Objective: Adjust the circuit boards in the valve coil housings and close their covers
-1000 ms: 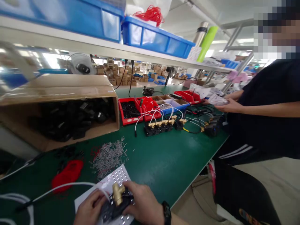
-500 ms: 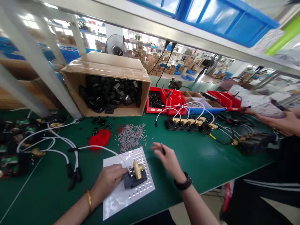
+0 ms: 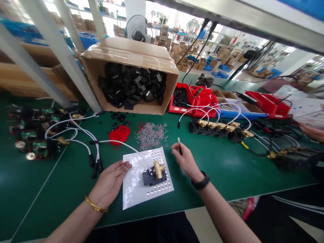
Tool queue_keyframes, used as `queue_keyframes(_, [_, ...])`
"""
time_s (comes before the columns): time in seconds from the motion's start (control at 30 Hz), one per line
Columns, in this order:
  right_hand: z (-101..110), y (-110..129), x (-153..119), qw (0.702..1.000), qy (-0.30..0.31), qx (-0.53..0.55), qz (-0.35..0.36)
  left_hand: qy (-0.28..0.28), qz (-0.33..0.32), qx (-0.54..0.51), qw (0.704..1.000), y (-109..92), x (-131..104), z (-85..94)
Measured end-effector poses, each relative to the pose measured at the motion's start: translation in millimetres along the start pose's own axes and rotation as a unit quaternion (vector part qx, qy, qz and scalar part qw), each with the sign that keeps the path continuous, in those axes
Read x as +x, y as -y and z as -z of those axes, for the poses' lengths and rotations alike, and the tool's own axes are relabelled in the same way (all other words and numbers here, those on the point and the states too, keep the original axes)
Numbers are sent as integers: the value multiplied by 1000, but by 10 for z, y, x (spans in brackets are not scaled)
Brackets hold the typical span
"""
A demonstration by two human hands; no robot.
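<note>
Drew left grip (image 3: 110, 181) back, uncurled, from brass-topped black unit (image 3: 153, 177); pinching slim tool (image 3: 180, 147) in right grip (image 3: 186, 161).

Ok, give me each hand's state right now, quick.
Left hand: open, nothing seen in its grip, partly over the left edge of the white sheet.
Right hand: closed, holding a thin tool, exact kind unclear.

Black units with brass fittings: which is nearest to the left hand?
The unit on the white sheet, beside the left hand; all others lie off that sheet.
</note>
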State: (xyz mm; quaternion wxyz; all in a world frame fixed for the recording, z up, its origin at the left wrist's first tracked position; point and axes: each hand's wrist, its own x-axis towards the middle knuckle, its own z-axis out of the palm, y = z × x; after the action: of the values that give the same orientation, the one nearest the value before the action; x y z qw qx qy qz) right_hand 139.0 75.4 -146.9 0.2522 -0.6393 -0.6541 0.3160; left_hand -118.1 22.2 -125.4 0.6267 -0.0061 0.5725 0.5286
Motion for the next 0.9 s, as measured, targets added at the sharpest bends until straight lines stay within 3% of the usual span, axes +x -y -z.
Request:
queue_keyframes(0.1, [-211,1,-547,974,60,204,-76,20,21,16,999,123,-10,62])
queue_keyframes(0.17, [-339,13,-796,954,45,276,-110,43,35,34,998,215,-38,107])
queue_keyframes(0.33, [-491,127,-955,983,-91,143,-63,80,38,32,996,324,-123,197])
queue_keyframes(0.5, [-588,157,-1030,994,-89,64,15,84,-32,41,995,360,-233,288])
queue_keyframes(0.67, [-645,93,-1080,990,-116,31,81,84,-175,180,964,501,-274,265])
queue_keyframes(0.73, [-645,71,-1072,983,-128,20,127,85,-281,250,923,586,-234,243])
queue_keyframes(0.77, [-641,62,-1066,979,-133,12,155,90,-352,286,887,628,-205,236])
queue_keyframes(0.83, [-629,45,-1056,971,-133,-4,199,107,-494,350,788,698,-140,228])
queue_keyframes(0.9, [-612,34,-1050,967,-129,-19,217,127,-581,398,698,744,-83,227])
